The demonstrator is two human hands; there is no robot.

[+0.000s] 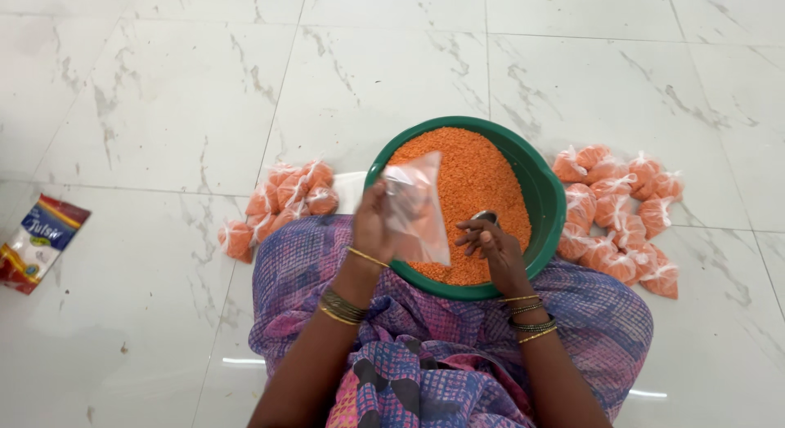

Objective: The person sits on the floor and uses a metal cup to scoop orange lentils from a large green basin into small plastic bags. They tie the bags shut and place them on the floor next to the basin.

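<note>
Far left, a printed packet in red, yellow and blue lies flat on the white marble floor, well apart from everything else — broad bare tile around it and up to the top edge. Next comes a small cluster of tied pouches filled with orange lentils, resting just beside the person's knee and the purple checked cloth over the lap.

The left hand is raised over the near-left rim of the green basin, fingers pinched closed on the top edge of a clear plastic bag, which hangs open-mouthed in front of the heap of orange lentils. The basin sits against the lap, its far rim open to bare floor.

The right hand rests at the basin's near rim, fingers curled narrowly around a small metal scoop that touches the lentils — only its top shows.

To the right, a larger heap of filled pouches lies against the basin's outer wall, with bare floor beyond.
</note>
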